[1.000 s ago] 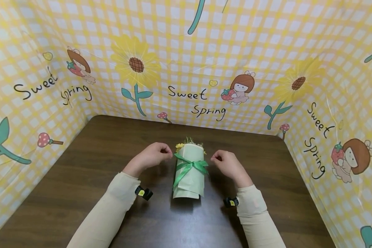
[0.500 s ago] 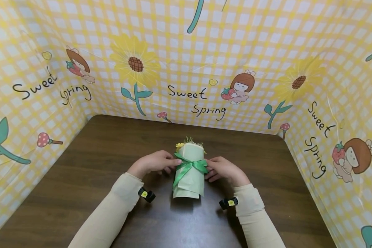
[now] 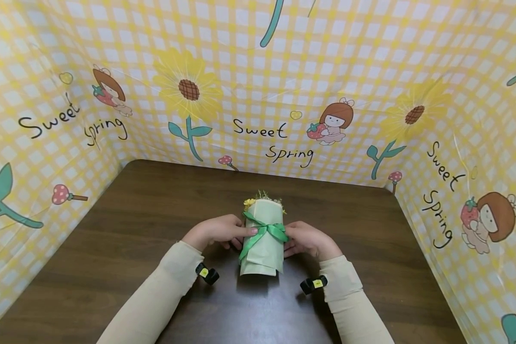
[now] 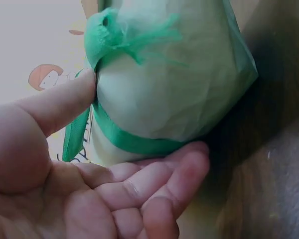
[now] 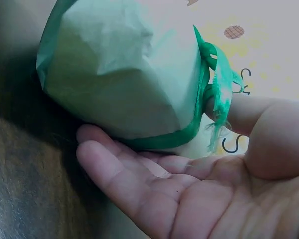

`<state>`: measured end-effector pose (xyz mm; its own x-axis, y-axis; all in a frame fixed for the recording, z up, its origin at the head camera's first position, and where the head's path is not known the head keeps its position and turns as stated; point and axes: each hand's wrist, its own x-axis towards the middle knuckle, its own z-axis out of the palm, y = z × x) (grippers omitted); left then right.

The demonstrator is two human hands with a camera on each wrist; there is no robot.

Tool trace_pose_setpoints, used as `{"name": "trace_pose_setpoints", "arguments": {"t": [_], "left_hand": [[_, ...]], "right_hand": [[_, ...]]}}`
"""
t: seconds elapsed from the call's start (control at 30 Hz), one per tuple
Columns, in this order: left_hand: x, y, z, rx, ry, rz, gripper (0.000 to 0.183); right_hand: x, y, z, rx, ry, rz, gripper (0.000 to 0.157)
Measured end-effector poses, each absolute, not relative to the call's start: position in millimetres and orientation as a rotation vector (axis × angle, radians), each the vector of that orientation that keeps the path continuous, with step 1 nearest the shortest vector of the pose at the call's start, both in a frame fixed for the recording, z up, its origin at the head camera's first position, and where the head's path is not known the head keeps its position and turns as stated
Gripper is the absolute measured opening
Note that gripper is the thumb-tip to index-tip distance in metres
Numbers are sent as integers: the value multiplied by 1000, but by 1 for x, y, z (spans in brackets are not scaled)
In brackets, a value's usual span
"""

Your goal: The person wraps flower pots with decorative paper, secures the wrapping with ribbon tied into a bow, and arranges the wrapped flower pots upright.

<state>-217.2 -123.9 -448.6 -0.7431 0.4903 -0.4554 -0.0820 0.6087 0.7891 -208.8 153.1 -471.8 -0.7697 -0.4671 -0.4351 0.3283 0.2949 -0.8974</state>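
A small bouquet (image 3: 262, 255) wrapped in pale green paper lies on the brown table, its flowers (image 3: 249, 203) towards the back. Round its middle runs a green ribbon (image 3: 267, 229) tied in a bow. From the left my left hand (image 3: 219, 230) holds it, thumb on top by the bow and fingers against the underside, as the left wrist view shows. My right hand (image 3: 309, 239) grips the opposite side; in the right wrist view its fingers (image 5: 107, 167) reach under the paper and the thumb is partly behind the ribbon's end.
The dark wooden table (image 3: 172, 191) is enclosed at the back and sides by a yellow checked cloth (image 3: 258, 86) with printed flowers and lettering. Each wrist wears a black camera band, one at the left sleeve (image 3: 208, 274) and one at the right.
Both hands have come in from beside the bouquet, where they were apart from it, and slid slightly nearer me to hold its sides. The bouquet has stayed in place.
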Motion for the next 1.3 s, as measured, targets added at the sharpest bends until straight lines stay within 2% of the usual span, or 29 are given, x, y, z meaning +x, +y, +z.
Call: {"name": "trace_pose_setpoints", "arguments": {"t": [0.23,0.4,0.67,1.0,1.3], "left_hand": [[-216,-122,-445,321,2139,1195,43],[-213,-121,-437,316,2165,1292,42],[-212,-119,-424,360,2228,1407,54],[-206,-116,-413,475,2330,1518,47],[-203,-116,-406,561,2421,1576,54]], "right_hand": [[-207,147,-465,-141,1958,-1545,32],[-202,146,-452,-117,2042,-1585,39],[-195,145,-428,-109,2169,-1676,45],[-195,144,-417,-130,2375,-1708,40],[-188,146,-406,-203,2451,-1785,47]]}}
